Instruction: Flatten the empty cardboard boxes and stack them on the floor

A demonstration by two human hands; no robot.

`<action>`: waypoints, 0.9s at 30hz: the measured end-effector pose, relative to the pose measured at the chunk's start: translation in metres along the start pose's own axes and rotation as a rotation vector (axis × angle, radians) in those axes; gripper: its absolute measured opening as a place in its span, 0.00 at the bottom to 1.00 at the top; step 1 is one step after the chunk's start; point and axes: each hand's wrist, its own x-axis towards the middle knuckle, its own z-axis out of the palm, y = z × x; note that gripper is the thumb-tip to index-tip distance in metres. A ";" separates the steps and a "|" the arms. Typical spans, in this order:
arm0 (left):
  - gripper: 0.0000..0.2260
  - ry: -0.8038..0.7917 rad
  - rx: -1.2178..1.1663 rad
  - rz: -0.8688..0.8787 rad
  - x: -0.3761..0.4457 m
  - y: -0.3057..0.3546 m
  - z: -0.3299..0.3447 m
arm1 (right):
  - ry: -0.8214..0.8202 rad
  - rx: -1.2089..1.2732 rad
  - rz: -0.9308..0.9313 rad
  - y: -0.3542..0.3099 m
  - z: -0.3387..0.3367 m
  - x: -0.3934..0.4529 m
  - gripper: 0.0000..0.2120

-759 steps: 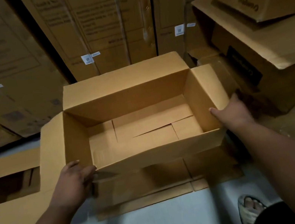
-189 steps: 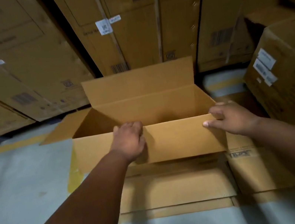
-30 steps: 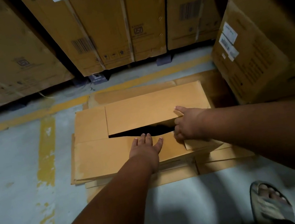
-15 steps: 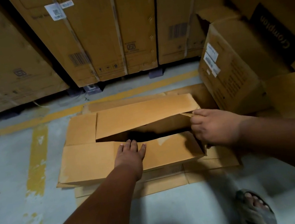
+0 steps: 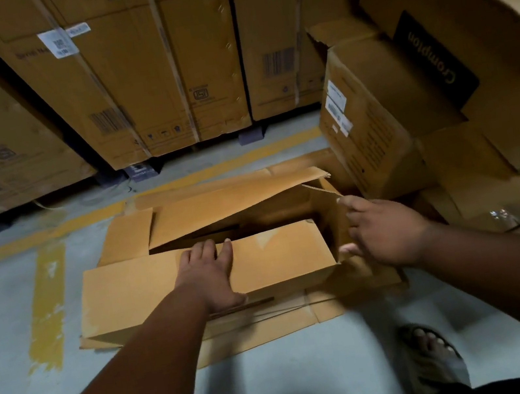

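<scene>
We press our left hand flat, fingers straight and together, on the near top panel of the plain brown, partly collapsed cardboard box, which lies on the pale grey concrete floor right in front of us. The box is not fully flat: its far top flap tilts up toward the right, leaving a dark gap between the two panels. Our right hand is at the box's open right end, fingers spread around the upright end flap; the index finger touches its top corner, but we cannot tell whether the hand truly grips the flap. The box rests on a low stack of flattened brown cardboard sheets whose edges stick out toward us. A worn yellow painted line runs along the floor on the left. Tall brown shipping cartons with white labels stand behind, and a smaller brown carton with white stickers sits to the right. Our sandalled foot shows near the bottom.
</scene>
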 end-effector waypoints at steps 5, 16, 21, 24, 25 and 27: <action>0.63 0.155 0.194 -0.120 -0.001 0.008 -0.040 | 0.080 0.141 0.082 -0.001 -0.013 0.010 0.39; 0.13 0.464 -0.047 0.105 -0.064 0.009 -0.016 | 0.098 0.331 0.220 -0.010 -0.049 0.032 0.37; 0.08 0.067 -0.291 0.115 -0.071 0.004 -0.031 | 0.099 0.698 0.411 -0.006 -0.049 0.034 0.39; 0.36 -0.291 -0.320 0.143 -0.084 0.004 -0.020 | 0.000 0.635 0.459 -0.011 -0.060 0.045 0.22; 0.40 -0.342 -0.277 0.176 -0.087 0.003 -0.016 | -0.035 0.534 0.463 -0.014 -0.063 0.048 0.19; 0.43 -0.334 -0.256 0.209 -0.090 -0.006 -0.008 | -0.058 0.311 0.475 -0.019 -0.065 0.056 0.22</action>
